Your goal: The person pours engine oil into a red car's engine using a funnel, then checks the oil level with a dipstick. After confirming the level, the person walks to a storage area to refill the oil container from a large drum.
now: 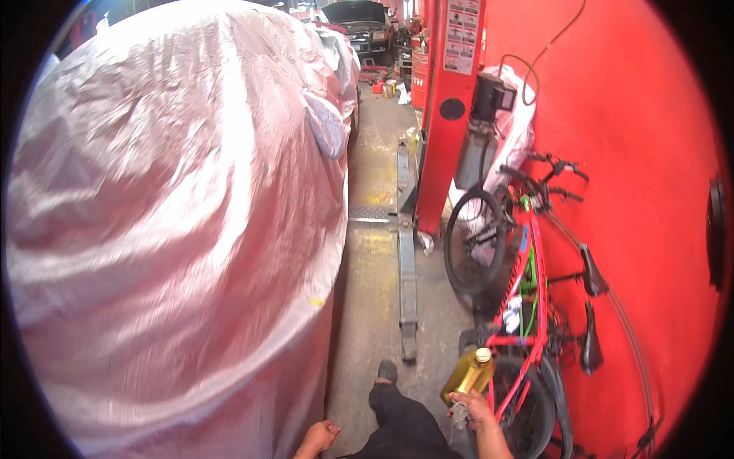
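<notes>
My right hand (479, 411) grips a gold bottle (468, 373) with a pale cap, tilted a little beside the bicycles. Against the same fingers is a small crumpled greyish-white thing (459, 414) whose kind I cannot make out. Low in the view, my left hand (322, 436) hangs near the bottom edge of the silvery car cover (229, 252). Its fingers are curled in and nothing shows in them. One dark shoe (388, 372) is forward on the floor.
A red lift post (441, 115) stands ahead, with a grey lift arm (407, 283) low along the floor. Pink-red and other bicycles (527, 283) lean by the red wall (650, 153). Far ahead, a dark car (363, 30) has its hood raised, near red containers (378, 87).
</notes>
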The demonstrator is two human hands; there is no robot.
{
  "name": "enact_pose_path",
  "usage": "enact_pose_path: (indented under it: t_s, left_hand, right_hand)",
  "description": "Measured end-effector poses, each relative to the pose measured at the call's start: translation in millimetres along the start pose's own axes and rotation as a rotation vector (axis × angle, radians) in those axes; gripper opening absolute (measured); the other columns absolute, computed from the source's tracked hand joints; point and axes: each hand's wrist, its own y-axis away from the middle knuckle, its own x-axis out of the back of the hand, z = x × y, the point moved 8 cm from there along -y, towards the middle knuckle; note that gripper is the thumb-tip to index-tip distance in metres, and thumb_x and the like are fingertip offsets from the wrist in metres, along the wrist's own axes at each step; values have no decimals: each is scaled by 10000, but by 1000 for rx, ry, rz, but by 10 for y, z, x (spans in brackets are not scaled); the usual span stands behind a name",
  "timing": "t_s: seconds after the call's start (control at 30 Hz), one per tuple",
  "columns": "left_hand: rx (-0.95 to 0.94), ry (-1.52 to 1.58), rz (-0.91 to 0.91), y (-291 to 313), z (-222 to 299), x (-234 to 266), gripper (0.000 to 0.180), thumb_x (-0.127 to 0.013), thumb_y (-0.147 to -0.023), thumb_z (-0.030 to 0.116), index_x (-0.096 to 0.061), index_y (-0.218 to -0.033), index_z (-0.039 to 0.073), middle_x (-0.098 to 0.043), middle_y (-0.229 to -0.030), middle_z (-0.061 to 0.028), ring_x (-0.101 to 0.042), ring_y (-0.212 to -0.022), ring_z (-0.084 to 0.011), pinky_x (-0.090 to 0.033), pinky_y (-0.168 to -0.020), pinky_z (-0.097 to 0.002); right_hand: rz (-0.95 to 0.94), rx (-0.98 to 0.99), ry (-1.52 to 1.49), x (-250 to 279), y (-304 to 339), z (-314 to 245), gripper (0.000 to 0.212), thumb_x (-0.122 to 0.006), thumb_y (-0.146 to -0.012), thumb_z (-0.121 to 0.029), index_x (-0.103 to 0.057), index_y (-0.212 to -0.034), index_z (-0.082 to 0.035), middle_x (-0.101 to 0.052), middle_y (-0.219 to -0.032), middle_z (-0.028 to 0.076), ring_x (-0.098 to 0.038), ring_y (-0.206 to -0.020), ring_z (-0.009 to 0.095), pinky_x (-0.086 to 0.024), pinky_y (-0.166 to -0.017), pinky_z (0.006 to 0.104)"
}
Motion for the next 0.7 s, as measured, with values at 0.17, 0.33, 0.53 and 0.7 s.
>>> enact_pose_path:
  t_s: [0.17, 0.33, 0.53, 0.7]
  left_hand:
    - [-10, 67, 119, -756, 923, 1245, 354, -630, -915, 301, -688, -1108, 10, -710, -1018, -253, -658, -988, -463, -511, -876, -506]
    - [-101, 347, 243, -1622, 2334, 2758, 296, -635, -937, 259, -689, -1058, -5, -717, -877, -187, -681, -842, -330, -530, -785, -427]
    - [-171, 920, 340, -3079, 3371, 3941, 227, -683, -950, 192, -702, -1107, 29, -694, -866, -74, -615, -817, -149, -512, -759, -306]
    - [-278, 948, 167, -4547, 4538, 5011, 255, -702, -947, 157, -680, -1164, 23, -726, -991, -86, -653, -939, -160, -523, -841, -306]
  right_hand:
    - [-214, -4, 43, -1565, -1038, -1467, 340, -747, -882, -99, -542, -1142, -21, -677, -907, 87, -666, -647, 212, -586, -557, 394]
    - [-334, 141, 97, -3035, -2000, -3053, 316, -728, -904, -122, -559, -1156, -35, -676, -931, 70, -660, -675, 189, -561, -583, 346]
    - [-370, 179, 125, -4503, -3586, -4556, 231, -715, -909, -131, -611, -1100, -52, -655, -860, 45, -631, -698, 152, -518, -591, 311]
    - [-292, 189, 135, -5209, -4886, -5726, 231, -723, -905, -121, -600, -1090, -56, -665, -860, 55, -642, -654, 172, -536, -574, 326]
